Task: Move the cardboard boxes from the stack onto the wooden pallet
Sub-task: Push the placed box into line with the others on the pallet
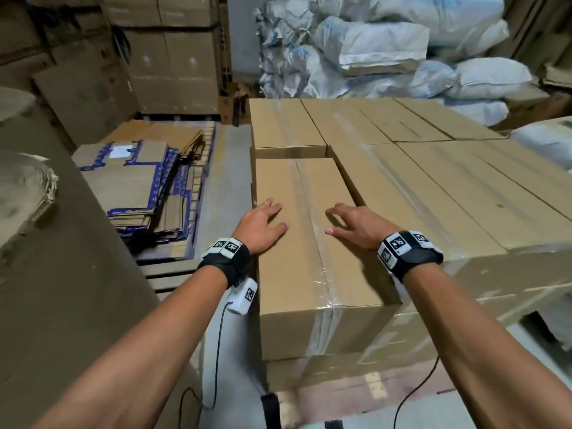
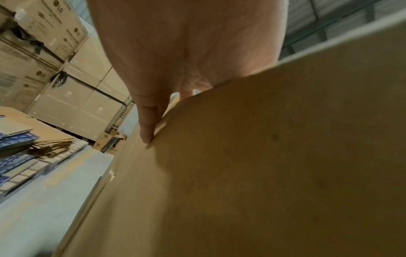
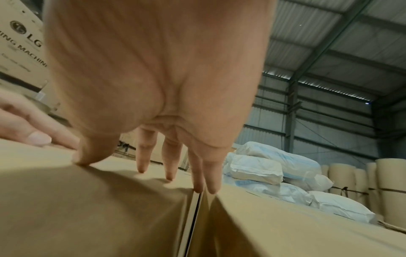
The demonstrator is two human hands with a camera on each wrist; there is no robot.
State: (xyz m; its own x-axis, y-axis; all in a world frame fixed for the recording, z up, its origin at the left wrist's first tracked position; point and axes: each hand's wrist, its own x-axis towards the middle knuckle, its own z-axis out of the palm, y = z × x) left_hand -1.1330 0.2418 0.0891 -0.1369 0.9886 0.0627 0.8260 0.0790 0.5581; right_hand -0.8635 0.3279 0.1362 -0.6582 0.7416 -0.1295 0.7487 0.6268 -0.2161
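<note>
Head view: both hands lie flat, fingers spread, gripping nothing, on the cardboard box (image 1: 309,243): left hand (image 1: 261,226) near its left edge, right hand (image 1: 359,226) near its right.

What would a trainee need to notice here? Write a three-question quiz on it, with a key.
1. True or false: both hands lie on the nearest cardboard box.
2. Which is piled behind the boxes? A) white sacks B) tyres C) drums
3. Fill in: the left hand lies left of the clear ____ strip; the right hand lies right of it.

Key: 1 true; 2 A; 3 tape.
</note>
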